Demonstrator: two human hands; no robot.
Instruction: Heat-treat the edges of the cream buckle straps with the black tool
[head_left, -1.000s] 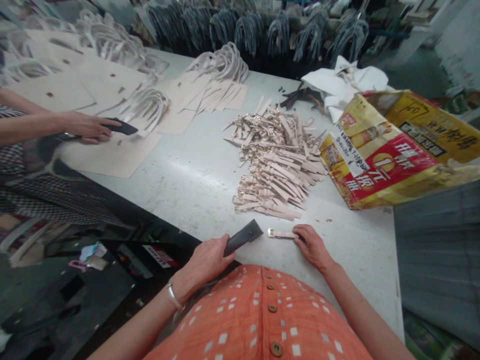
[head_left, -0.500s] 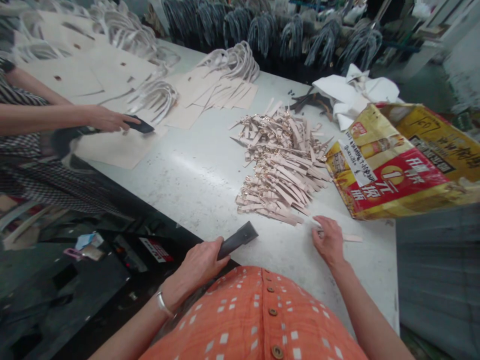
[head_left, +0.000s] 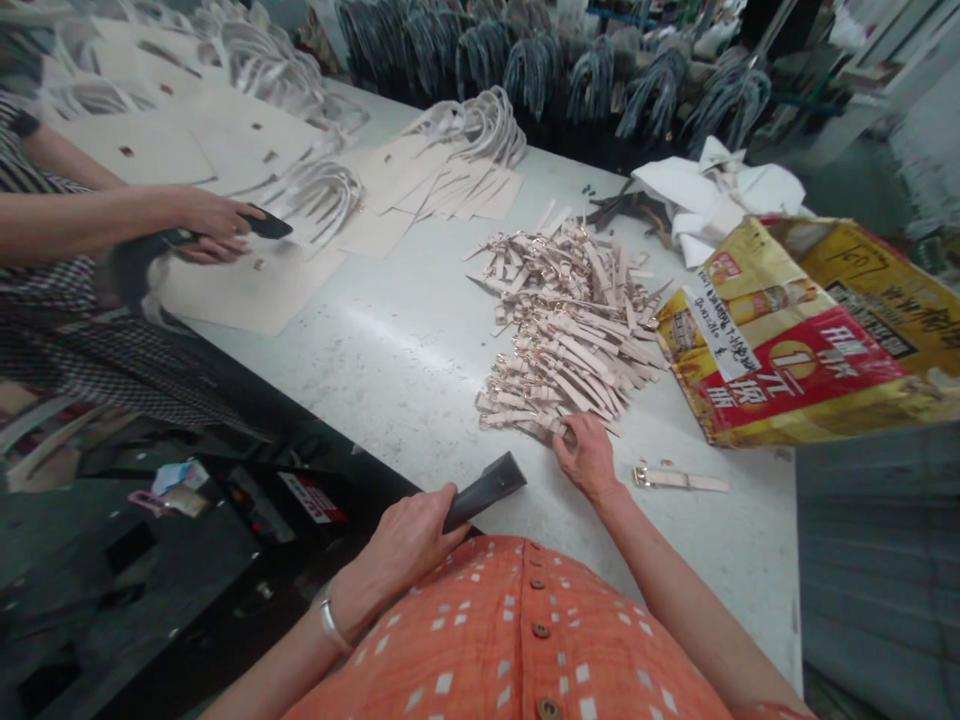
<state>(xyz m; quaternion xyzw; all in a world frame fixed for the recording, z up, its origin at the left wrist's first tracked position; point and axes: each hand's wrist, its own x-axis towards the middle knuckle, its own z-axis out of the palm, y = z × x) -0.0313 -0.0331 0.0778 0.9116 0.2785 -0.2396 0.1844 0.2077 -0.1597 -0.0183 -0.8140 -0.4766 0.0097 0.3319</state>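
My left hand is wrapped round a dark grey, flat-ended handheld tool, whose wide tip points right over the table edge. Its handle end is hidden in my palm. On the near edge of a pile of pale beige buckle straps, my right hand pinches the end of a strap. The pile's straps carry small gold-coloured buckles. A single buckle strap lies apart on the table, right of my right hand, its buckle towards the left.
A yellow and red cardboard box stands open at the table's right edge, with white sheets behind it. To the left, a co-worker's hand holds a dark tool over a beige panel. Bundled pale handles lie farther back.
My right hand has let go of the single strap on the right and moved left to the pile, where it grips another. The left hand still holds the tool.
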